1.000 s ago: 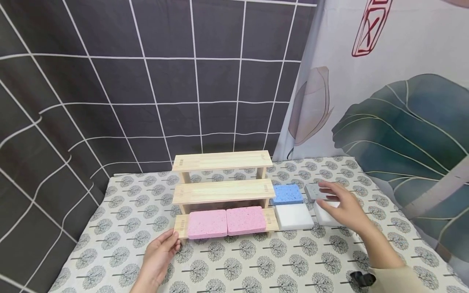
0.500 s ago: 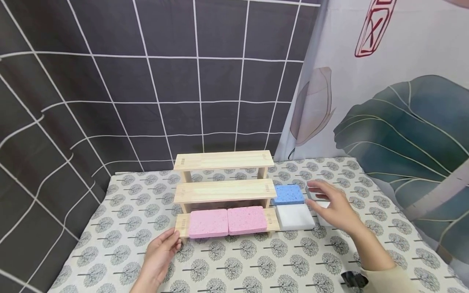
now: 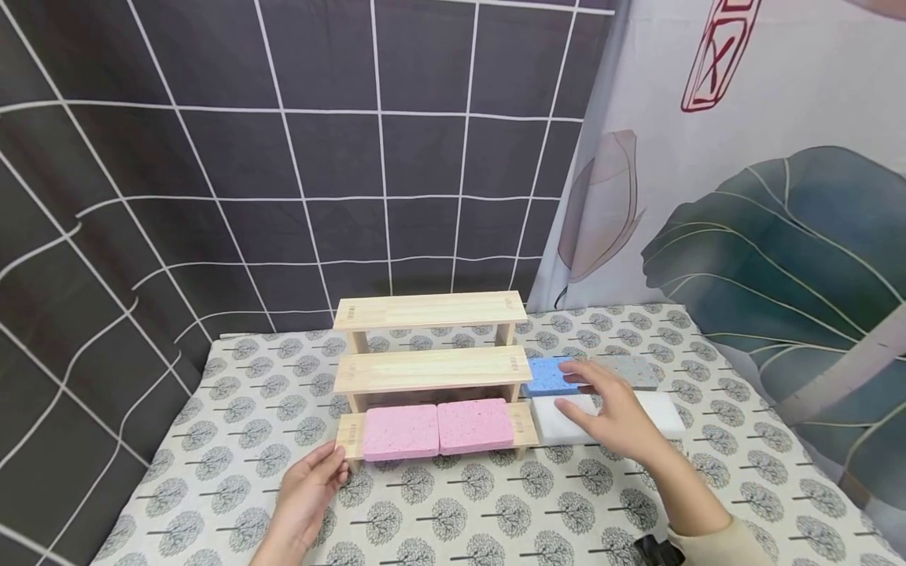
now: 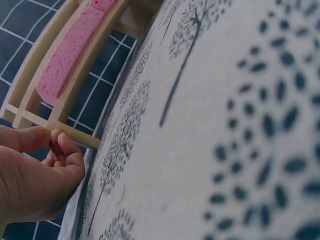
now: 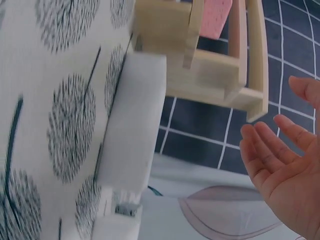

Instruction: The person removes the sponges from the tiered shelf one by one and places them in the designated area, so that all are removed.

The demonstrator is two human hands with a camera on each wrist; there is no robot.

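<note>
A three-tier wooden shelf (image 3: 432,369) stands on the cloth, with two pink sponges (image 3: 401,432) side by side on its lowest step. My left hand (image 3: 307,491) pinches the left end of that step between thumb and fingers; the left wrist view shows the curled fingers (image 4: 70,155) at the wood. My right hand (image 3: 616,417) is held above the sponges to the right of the shelf, fingers spread and holding nothing. It partly covers a blue sponge (image 3: 543,376) and a white sponge (image 3: 554,423). In the right wrist view the white sponge (image 5: 135,120) appears apart from the fingers.
Right of the hand lie a grey sponge (image 3: 633,371) and a second white sponge (image 3: 664,413). A tree-print cloth (image 3: 233,472) covers the table. A dark grid curtain (image 3: 318,157) hangs behind, and a leaf-patterned curtain (image 3: 764,251) at the right.
My right hand has moved left, from over the grey and farther white sponges to over the blue and nearer white ones. My left hand stays at the shelf's end.
</note>
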